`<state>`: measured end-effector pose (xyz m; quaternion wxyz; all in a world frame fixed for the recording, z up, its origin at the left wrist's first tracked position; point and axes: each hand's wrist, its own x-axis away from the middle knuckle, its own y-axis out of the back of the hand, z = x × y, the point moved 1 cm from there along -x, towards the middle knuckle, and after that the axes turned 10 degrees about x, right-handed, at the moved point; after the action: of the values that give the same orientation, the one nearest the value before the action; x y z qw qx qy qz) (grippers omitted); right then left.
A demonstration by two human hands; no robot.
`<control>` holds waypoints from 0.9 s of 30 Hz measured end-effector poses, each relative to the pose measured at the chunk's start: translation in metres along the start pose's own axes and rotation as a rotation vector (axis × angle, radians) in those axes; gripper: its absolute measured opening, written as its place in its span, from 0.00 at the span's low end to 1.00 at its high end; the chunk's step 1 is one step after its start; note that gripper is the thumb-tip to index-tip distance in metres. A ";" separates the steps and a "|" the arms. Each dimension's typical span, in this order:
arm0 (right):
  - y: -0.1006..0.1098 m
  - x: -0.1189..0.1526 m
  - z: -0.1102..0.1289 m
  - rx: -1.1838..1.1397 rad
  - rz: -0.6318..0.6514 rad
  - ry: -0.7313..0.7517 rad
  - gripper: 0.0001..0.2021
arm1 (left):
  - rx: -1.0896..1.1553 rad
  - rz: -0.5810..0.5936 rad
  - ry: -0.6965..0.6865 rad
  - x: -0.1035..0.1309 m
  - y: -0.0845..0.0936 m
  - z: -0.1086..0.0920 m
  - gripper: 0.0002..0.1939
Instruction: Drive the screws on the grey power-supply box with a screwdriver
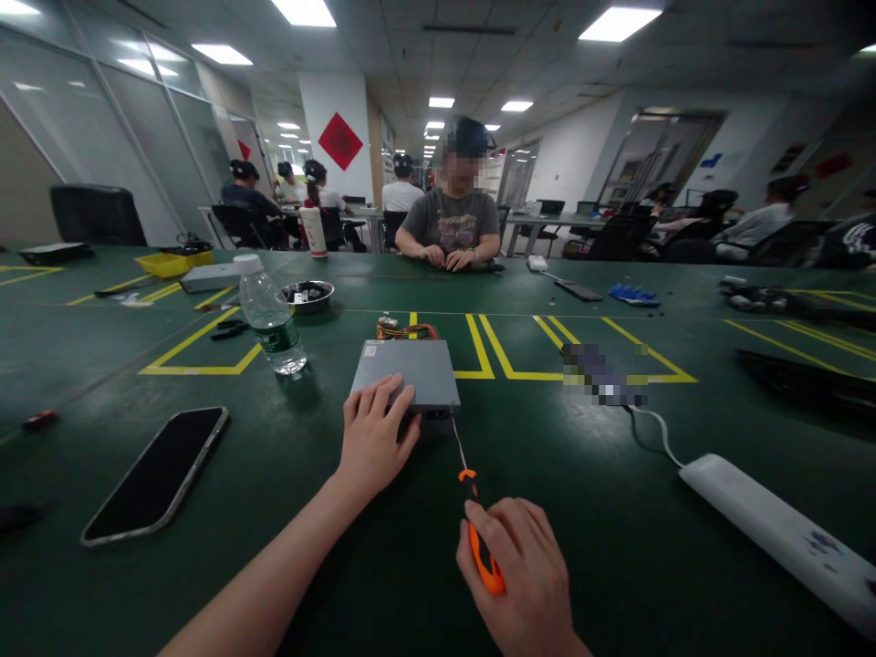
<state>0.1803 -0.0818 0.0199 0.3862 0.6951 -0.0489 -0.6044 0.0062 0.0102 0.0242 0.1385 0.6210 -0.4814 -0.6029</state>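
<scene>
A grey metal computer power supply (417, 370) lies flat on the green table, with a bundle of coloured wires (411, 330) at its far side. My left hand (380, 429) grips its near left part, fingers over the top and thumb by the near edge. In my right hand (524, 561) is a screwdriver (468, 488) with an orange and black handle, held between thumb and fingers. Its shaft points up and away, and the tip meets the near face of the power supply by the right corner. Whether the tip sits in a screw is too small to tell.
Left of the power supply stand a water bottle (270, 319) and a metal bowl (307, 295) of dark parts. A phone (161, 474) lies nearer left. To the right are a white power strip (773, 538) and its cable. Across the table sits a person (453, 214).
</scene>
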 end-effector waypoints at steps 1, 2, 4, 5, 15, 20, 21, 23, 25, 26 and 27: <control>0.000 0.000 0.000 0.009 0.009 0.017 0.08 | 0.003 -0.002 -0.003 0.000 0.000 0.000 0.16; 0.000 0.000 -0.001 0.018 0.019 0.040 0.08 | 0.005 -0.003 -0.004 0.000 0.000 0.000 0.16; 0.000 -0.001 -0.002 0.031 0.038 0.083 0.09 | 0.005 -0.003 -0.004 0.000 0.001 0.000 0.16; 0.001 -0.001 -0.004 0.033 0.044 0.101 0.09 | 0.004 -0.004 -0.004 0.000 0.002 0.000 0.16; 0.006 -0.014 -0.034 0.066 0.056 0.470 0.04 | 0.014 -0.022 -0.014 0.000 0.003 0.000 0.16; 0.006 -0.022 -0.044 0.070 0.093 0.654 0.05 | 0.008 -0.022 -0.012 0.000 0.003 0.000 0.16; 0.006 -0.023 -0.044 0.051 0.083 0.665 0.05 | 0.010 -0.030 -0.013 0.000 0.003 0.000 0.16; 0.005 -0.023 -0.044 0.025 0.060 0.666 0.05 | 0.017 -0.040 -0.015 0.000 0.002 0.000 0.16; 0.003 -0.022 -0.043 0.021 0.042 0.656 0.05 | 0.023 -0.046 -0.016 0.000 0.001 0.001 0.16; 0.002 -0.021 -0.042 0.023 0.034 0.652 0.06 | 0.025 -0.046 -0.017 0.001 0.001 0.001 0.16; 0.000 -0.021 -0.041 0.030 0.031 0.643 0.06 | 0.025 -0.047 -0.019 0.001 0.000 0.001 0.16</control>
<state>0.2109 -0.0511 0.0360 0.3807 0.8553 0.0563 -0.3470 0.0048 0.0101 0.0236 0.1121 0.6282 -0.4755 -0.6056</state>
